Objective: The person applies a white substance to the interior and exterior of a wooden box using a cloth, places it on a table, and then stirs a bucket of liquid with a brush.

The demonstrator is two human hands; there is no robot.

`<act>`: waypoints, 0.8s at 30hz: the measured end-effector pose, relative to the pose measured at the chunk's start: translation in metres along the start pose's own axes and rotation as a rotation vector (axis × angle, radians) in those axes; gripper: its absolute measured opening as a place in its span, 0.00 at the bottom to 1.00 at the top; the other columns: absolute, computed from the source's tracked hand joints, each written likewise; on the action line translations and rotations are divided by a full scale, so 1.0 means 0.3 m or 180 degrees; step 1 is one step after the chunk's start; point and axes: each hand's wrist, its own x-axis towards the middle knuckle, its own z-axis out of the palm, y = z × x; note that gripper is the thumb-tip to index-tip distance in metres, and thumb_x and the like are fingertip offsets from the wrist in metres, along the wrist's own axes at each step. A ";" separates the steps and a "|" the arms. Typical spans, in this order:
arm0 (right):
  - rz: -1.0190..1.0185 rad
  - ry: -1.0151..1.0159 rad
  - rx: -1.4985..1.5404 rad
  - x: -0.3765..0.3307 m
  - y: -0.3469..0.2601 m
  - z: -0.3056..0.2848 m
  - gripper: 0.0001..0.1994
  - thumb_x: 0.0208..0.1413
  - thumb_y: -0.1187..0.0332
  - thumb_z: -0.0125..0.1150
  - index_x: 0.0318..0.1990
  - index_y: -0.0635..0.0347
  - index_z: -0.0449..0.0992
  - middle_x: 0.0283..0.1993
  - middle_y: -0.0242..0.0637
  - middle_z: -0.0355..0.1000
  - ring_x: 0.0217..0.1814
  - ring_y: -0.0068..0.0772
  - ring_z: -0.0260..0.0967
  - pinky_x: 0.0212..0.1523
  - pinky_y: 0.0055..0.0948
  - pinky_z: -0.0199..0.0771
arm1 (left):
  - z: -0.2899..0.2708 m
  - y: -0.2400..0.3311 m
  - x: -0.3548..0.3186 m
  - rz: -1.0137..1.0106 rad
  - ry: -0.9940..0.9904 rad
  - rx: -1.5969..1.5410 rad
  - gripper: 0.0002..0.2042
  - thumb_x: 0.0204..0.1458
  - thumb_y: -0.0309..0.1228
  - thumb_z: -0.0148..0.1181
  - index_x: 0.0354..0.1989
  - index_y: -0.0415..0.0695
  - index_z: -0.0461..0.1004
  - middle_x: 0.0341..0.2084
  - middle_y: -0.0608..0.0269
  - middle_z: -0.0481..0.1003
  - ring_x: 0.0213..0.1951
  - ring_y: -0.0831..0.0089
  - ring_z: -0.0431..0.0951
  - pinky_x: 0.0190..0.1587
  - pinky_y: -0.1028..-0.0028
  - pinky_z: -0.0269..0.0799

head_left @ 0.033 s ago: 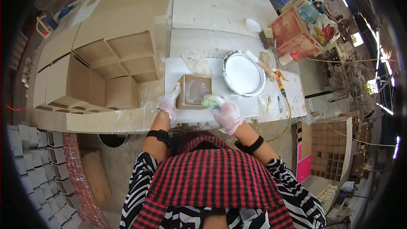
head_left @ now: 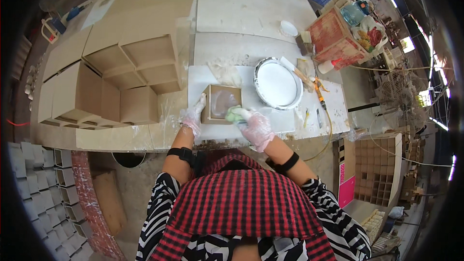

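Observation:
A small open brown box [head_left: 215,121] lies on the white-smeared board in front of me, its inside coated with a wet whitish film. My left hand [head_left: 194,115], in a thin clear glove, grips the box's left side with the fingers at its far left corner. In my gloved right hand [head_left: 256,128] is a pale green sponge [head_left: 235,115], pressed at the near right corner of the box. Just to the right stands a round tub [head_left: 257,92] of white paint [head_left: 276,85]. A wide brush [head_left: 296,70] lies over its right rim.
Several brown boxes [head_left: 137,106] are stacked at the left of the table. Right of the tub lie an orange air gun [head_left: 319,92] with a hose and a small yellow tool [head_left: 306,118]. A white bowl [head_left: 288,28] and a red-stained crate [head_left: 333,36] stand farther back.
My right hand has shifted slightly left with the sponge, along the near right corner of the box. The left hand and the box stay in place.

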 end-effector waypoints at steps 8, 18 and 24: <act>0.0028 0.0047 -0.0242 -0.045 0.146 -0.053 0.13 0.46 0.67 0.57 0.42 0.44 0.73 0.36 0.42 0.68 0.39 0.47 0.69 0.39 0.39 0.69 | -0.003 -0.035 0.049 -0.0331 0.0065 0.0010 0.33 0.51 0.52 0.51 0.57 0.37 0.61 0.55 0.56 0.63 0.57 0.70 0.61 0.58 0.75 0.54; 0.0109 -0.0311 -0.0694 0.220 -0.025 -0.093 0.12 0.50 0.59 0.53 0.41 0.51 0.71 0.36 0.42 0.71 0.42 0.47 0.69 0.43 0.40 0.68 | -0.028 -0.046 -0.014 0.0061 -0.0339 0.0353 0.35 0.56 0.55 0.39 0.62 0.37 0.51 0.59 0.55 0.57 0.60 0.69 0.55 0.61 0.75 0.49; 0.0164 -0.0365 -0.0675 0.315 -0.086 0.098 0.15 0.52 0.55 0.49 0.38 0.56 0.73 0.33 0.49 0.72 0.38 0.49 0.71 0.38 0.41 0.70 | -0.009 -0.180 0.049 -0.0294 -0.0374 -0.1160 0.28 0.59 0.41 0.44 0.64 0.42 0.47 0.59 0.67 0.54 0.59 0.74 0.55 0.60 0.78 0.50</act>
